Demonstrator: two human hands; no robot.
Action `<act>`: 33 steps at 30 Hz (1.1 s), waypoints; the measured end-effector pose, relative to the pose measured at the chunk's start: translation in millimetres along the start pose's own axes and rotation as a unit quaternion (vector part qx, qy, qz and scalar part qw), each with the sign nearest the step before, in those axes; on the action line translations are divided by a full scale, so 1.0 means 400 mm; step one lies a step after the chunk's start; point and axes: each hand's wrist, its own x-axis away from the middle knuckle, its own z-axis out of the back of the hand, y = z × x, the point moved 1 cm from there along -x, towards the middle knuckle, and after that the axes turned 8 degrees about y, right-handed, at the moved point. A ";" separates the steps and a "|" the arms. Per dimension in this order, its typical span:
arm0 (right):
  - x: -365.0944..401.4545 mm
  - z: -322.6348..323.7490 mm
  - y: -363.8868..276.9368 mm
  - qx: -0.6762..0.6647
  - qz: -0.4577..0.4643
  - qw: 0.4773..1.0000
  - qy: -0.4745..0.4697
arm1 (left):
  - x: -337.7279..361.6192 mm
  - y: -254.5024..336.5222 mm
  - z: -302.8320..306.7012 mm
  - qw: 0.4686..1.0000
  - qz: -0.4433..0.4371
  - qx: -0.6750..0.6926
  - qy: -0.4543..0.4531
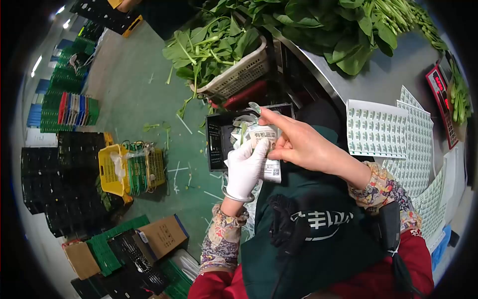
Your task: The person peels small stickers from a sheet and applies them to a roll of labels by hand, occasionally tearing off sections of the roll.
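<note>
A printed packet [270, 169] with a white label panel is held up in front of the green apron [269, 234], over the near edge of a black crate [215, 144]. The left hand [245, 167], in a white glove, has its fingers closed on the packet. The right hand [303, 144], bare, is beside the packet's upper part; its index finger points outward with a small shiny piece [255, 107] at the tip, while the other fingers are curled in close to the packet's edge. Whether they pinch it, I cannot tell.

More pale wrapping shows inside the black crate. Beyond it stands a beige basket [234, 79] heaped with leafy greens [214, 47]. To the right, the metal worktop [398, 65] bears more greens, sheets of small green-and-white labels [377, 129] and a red scale [440, 99] with a lit display. On the green floor [149, 104] at left are a yellow basket [113, 169], stacked black crates [74, 169] and cardboard boxes [163, 235], with scattered stems and strips.
</note>
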 end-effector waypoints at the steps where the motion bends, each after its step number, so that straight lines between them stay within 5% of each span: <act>1: 0.001 -0.002 0.016 0.054 0.038 0.997 0.030 | -0.002 -0.004 -0.002 1.000 -0.010 -0.003 -0.009; 3: -0.004 0.001 0.043 0.113 0.074 0.988 0.071 | -0.015 -0.002 -0.002 0.999 -0.040 -0.005 -0.024; 4: -0.008 0.005 0.044 0.118 0.069 0.987 0.083 | -0.020 -0.003 0.011 0.998 0.026 0.034 -0.052; 7: -0.018 0.004 0.014 -0.132 -0.001 0.981 0.143 | -0.014 0.001 0.008 0.970 0.033 0.197 -0.136; 9: -0.036 0.015 0.005 -0.232 -0.012 0.952 0.199 | 0.001 -0.031 0.017 0.985 0.028 0.113 -0.126; 13: -0.048 0.041 0.042 -0.171 -0.030 0.954 0.245 | -0.004 -0.053 0.016 0.987 0.069 0.141 -0.037; 15: -0.016 0.021 0.027 -0.150 -0.098 0.978 0.106 | -0.009 -0.045 0.012 0.992 0.038 0.124 -0.001; 19: 0.020 -0.039 0.036 -0.116 -0.120 0.986 0.014 | -0.020 -0.044 0.003 0.997 -0.020 0.064 0.039; 24: 0.027 -0.046 0.056 0.130 0.063 0.985 0.095 | -0.005 -0.033 -0.022 0.996 -0.050 0.029 0.066; 27: 0.022 -0.034 0.036 -0.038 -0.112 0.991 0.065 | -0.015 -0.022 -0.010 0.997 -0.032 0.067 0.023; 29: 0.002 -0.022 0.022 -0.159 -0.063 0.974 0.147 | -0.005 0.003 -0.007 0.984 0.039 0.171 -0.025; 30: -0.012 -0.005 0.022 -0.196 -0.071 0.965 0.161 | 0.001 0.006 0.007 0.992 0.014 0.107 -0.067; 33: -0.044 0.021 0.053 -0.231 -0.080 0.947 0.207 | 0.017 -0.008 -0.001 0.995 0.033 0.089 -0.012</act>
